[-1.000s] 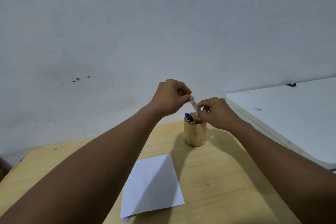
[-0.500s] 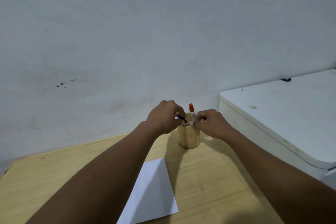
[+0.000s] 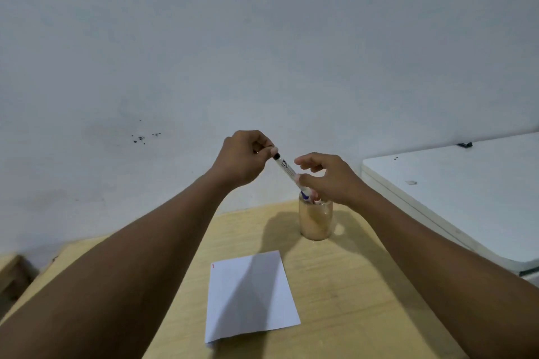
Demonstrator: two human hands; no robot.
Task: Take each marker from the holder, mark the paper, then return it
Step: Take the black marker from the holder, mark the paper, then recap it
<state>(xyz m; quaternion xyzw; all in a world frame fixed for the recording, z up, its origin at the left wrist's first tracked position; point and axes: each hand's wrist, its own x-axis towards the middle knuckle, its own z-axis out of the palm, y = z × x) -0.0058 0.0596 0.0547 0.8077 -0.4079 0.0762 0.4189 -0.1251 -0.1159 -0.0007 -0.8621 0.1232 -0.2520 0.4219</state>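
A white marker [image 3: 285, 168] with a black end and a blue cap hangs tilted just above the tan cylindrical holder [image 3: 315, 223]. My left hand [image 3: 242, 156] pinches its black upper end. My right hand [image 3: 328, 181] grips its lower part, near the blue cap, right over the holder's mouth. Another marker's tip [image 3: 316, 200] shows inside the holder, partly hidden by my right hand. The white paper [image 3: 250, 297] lies on the wooden table [image 3: 350, 285] in front of the holder, with a small red mark [image 3: 213, 265] at its far left corner.
A white flat-topped surface [image 3: 455, 198] stands close on the right, higher than the table. A pale wall [image 3: 262, 52] rises directly behind the holder. The table's left edge [image 3: 55, 267] drops off beside a low wooden piece [image 3: 11, 271].
The red marker went into the holder. My left hand took the blue-capped marker and drew it up and out; both hands now hold it tilted above the holder.
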